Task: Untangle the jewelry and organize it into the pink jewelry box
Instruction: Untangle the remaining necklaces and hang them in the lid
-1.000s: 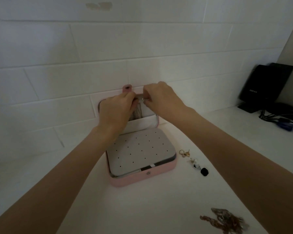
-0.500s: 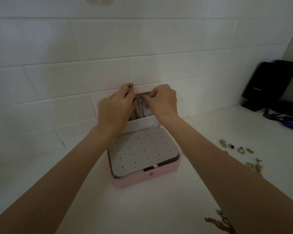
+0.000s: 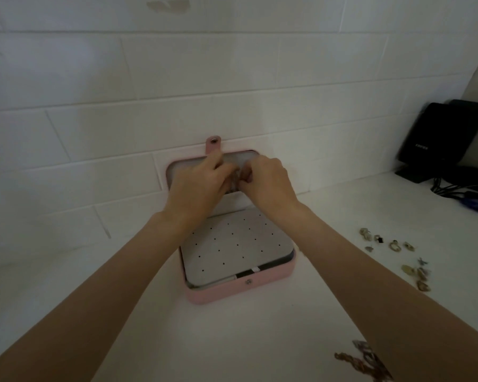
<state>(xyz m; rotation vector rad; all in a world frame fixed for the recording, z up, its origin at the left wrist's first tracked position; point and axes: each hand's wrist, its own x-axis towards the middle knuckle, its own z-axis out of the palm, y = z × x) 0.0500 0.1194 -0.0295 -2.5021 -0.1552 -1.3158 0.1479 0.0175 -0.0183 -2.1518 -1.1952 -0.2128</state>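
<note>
1. Both my hands are up at the open lid of the pink jewelry box (image 3: pixel 240 295), which stands at 12 o'clock from me on the white worktop (image 3: pixel 260 340) with its lid leaning on the tiled wall (image 3: pixel 177 78).
2. My left hand (image 3: pixel 198 188) has its fingers curled in against the lid's inside, and my right hand (image 3: pixel 268 180) pinches a thin chain (image 3: pixel 234 183) that hangs between the two hands. Whether the left fingers grip the chain too is hidden from me.
3. I judge the step to be hanging this chain in the lid. To do it well I should keep the chain taut, work with my fingertips only, and let it drop straight into the lid pocket so it does not knot again.
4. I should avoid pressing the lid hard, since only the wall props it.
5. Counts: one box, one grey panel with small holes (image 3: pixel 236 244) lying in its base, one chain in hand.
6. At 2 o'clock a scatter of small earrings (image 3: pixel 392 245) lies loose, roughly ten, too small to count surely.
7. At 4 o'clock, at the frame's edge, one tangled clump of jewelry (image 3: pixel 364 362) waits.
8. At 1 o'clock one black device (image 3: pixel 442 133) stands with cables (image 3: pixel 464 191).
</note>
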